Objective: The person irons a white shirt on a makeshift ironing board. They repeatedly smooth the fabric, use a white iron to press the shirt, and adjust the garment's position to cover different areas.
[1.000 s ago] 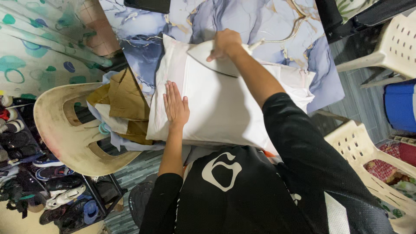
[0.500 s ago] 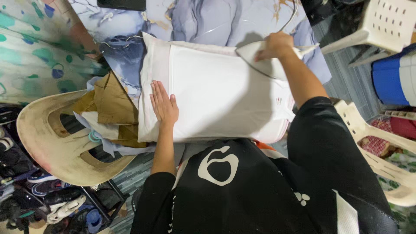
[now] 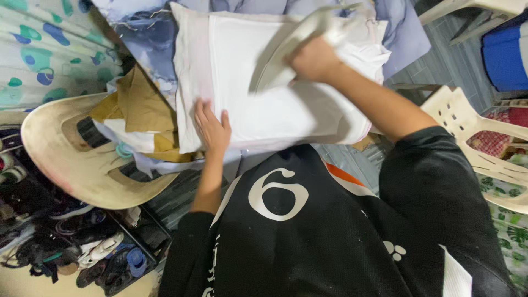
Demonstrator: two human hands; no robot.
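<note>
1. The right hand (image 3: 313, 58) is closed around the handle of a pale clothes iron (image 3: 286, 52). The iron is blurred, its pointed end aimed toward the near left, and its soleplate rests on the white cloth (image 3: 247, 110).

2. The left hand (image 3: 212, 129) lies open and flat, palm down, fingers spread a little, pressing the white cloth near its near left corner. It grips nothing.

3. The white cloth is a folded piece with a stitched border band along its left edge. It is spread over a padded surface covered in a blue and grey marbled cover (image 3: 148, 38), which shows past the cloth at the far left and the far right.

4. The iron sits on the far middle part of the cloth, well apart from the left hand, with smooth white fabric between them.

5. Just beside the left edge of the marbled surface, a heap of brown and white clothes (image 3: 137, 118) lies on the seat of a worn beige plastic chair (image 3: 60, 165).

6. Below that chair, at the lower left, a dark rack holds many shoes (image 3: 71, 247).

7. At the right stands a cream plastic chair (image 3: 484, 148) with slotted sides, and a blue container (image 3: 506, 55) shows at the upper right edge.

8. The person wears a black jersey (image 3: 330, 236) with white markings; both forearms are bare.
</note>
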